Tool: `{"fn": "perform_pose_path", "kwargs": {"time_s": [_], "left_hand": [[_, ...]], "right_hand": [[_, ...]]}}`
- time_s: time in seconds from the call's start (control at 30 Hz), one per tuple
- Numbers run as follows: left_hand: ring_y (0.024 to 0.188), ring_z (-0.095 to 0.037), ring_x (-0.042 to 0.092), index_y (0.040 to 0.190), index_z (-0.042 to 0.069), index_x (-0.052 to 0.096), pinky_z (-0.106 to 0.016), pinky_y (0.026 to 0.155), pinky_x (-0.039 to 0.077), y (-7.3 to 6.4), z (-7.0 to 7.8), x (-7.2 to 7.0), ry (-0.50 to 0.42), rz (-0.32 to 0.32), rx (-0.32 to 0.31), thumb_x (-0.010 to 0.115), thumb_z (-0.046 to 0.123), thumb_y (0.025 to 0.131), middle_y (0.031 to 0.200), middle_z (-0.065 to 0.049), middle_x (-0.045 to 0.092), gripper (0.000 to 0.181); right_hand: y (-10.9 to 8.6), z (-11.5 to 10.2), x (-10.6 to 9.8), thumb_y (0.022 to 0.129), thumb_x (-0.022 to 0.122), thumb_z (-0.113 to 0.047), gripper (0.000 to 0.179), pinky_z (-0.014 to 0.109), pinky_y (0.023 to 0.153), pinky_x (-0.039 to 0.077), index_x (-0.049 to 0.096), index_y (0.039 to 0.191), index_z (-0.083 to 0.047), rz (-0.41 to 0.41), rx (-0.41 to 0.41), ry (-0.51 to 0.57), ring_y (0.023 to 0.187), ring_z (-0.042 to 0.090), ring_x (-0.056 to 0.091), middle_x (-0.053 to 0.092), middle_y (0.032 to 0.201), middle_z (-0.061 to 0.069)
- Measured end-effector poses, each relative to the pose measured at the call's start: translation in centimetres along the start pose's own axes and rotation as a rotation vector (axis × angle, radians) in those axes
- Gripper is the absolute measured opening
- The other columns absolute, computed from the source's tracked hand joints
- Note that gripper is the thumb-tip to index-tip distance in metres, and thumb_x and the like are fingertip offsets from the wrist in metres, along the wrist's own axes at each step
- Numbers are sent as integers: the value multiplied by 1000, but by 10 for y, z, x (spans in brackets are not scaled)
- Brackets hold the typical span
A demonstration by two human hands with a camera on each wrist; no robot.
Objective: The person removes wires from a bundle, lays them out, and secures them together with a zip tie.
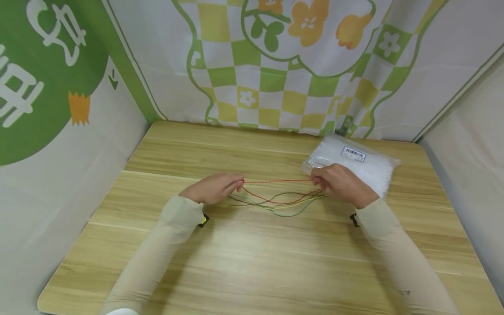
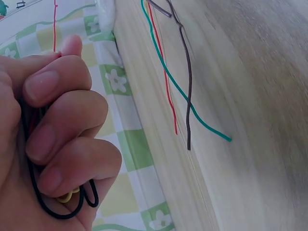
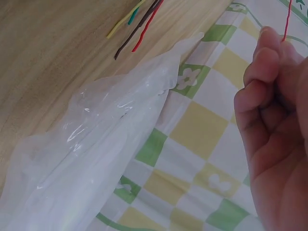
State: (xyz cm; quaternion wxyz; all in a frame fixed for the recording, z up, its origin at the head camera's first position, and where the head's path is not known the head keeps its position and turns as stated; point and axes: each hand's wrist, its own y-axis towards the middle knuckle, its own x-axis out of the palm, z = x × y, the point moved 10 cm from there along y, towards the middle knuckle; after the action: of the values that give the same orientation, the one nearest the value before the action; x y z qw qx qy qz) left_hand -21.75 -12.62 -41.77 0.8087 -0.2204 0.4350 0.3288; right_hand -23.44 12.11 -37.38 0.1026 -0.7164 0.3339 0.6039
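A thin red wire point(image 1: 277, 181) stretches nearly straight between my two hands above the table. The left hand point(image 1: 214, 187) pinches one end between thumb and forefinger. Its other fingers curl round more wires; a black wire loop point(image 2: 61, 216) and a bit of yellow wire point(image 2: 67, 197) stick out below them in the left wrist view. My right hand point(image 1: 340, 183) pinches the red wire's other end at its fingertips. Below the hands lie several loose wires, among them a green wire point(image 1: 289, 215), a dark brown wire point(image 2: 188, 96) and another red wire point(image 2: 167, 86).
A clear plastic bag point(image 1: 379, 168) of white items, with a barcode label point(image 1: 353, 154), lies beyond the right hand at the back right. The wooden table point(image 1: 252, 262) meets a patterned cloth wall point(image 1: 271, 96) at the back and plain panels at the sides.
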Motion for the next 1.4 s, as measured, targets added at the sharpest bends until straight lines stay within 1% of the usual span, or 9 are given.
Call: {"fn": "perform_pose_path", "kwargs": {"time_s": [0.4,0.6,0.7,0.83,0.93,1.0,1.07,1.2,1.4], "left_hand": [[82,-12,59,101,12,64,-37,84,53,-3,-2,-8,42,27,-3,44,19,115,97,-6,72,26],[67,-6,40,91,11,57,-28,71,42,-7,-3,-7,20,-2,11,46,12,113,76,3,51,25],[62,-4,38,89,9,56,-25,68,40,-8,-1,-6,-5,-17,24,46,12,114,72,7,45,27],[70,-6,59,92,8,64,-29,74,50,-7,-3,-6,-13,-21,10,46,14,114,76,6,63,28],[94,-15,73,105,8,72,-38,90,57,-8,-4,-6,-20,-29,-10,47,15,114,96,0,77,28],[107,-19,74,113,7,75,-42,97,57,-9,-5,-7,-36,-36,-24,48,14,113,107,-2,79,28],[107,-19,74,118,6,74,-41,95,57,-9,-6,-8,-47,-36,-32,49,12,113,107,-2,79,26],[95,-17,71,116,5,74,-38,88,55,-9,-8,-10,-23,-8,-35,52,10,111,100,-3,77,23],[106,-21,75,110,11,78,-43,94,59,-10,-9,-13,67,46,-43,58,16,109,113,-1,80,21]], "right_hand": [[-3,4,-3,81,58,21,33,29,62,50,66,81,-11,-3,7,1,65,4,53,69,74,-2],[-8,7,-7,79,56,23,36,26,62,47,65,79,-12,4,9,4,64,2,48,60,69,-5],[-8,9,-6,79,55,24,36,26,62,47,65,80,-11,4,5,7,63,1,47,60,68,-6],[-9,12,-5,81,55,23,36,26,62,45,65,80,-11,1,9,17,62,0,46,58,67,-8],[-9,11,-3,80,55,23,36,25,61,44,65,80,-11,-3,5,22,63,0,45,56,67,-8],[-9,10,-2,80,55,23,35,24,61,43,63,79,-10,-2,0,30,62,1,44,54,67,-9],[-9,10,-1,83,58,23,34,24,61,42,62,78,-11,2,-4,36,62,1,43,52,66,-9],[-10,11,-1,87,63,19,32,26,61,44,61,77,-11,19,-16,38,62,1,45,53,66,-8],[-10,16,2,84,60,20,34,27,61,44,60,77,-13,5,-2,35,63,4,46,56,68,-6]]}}
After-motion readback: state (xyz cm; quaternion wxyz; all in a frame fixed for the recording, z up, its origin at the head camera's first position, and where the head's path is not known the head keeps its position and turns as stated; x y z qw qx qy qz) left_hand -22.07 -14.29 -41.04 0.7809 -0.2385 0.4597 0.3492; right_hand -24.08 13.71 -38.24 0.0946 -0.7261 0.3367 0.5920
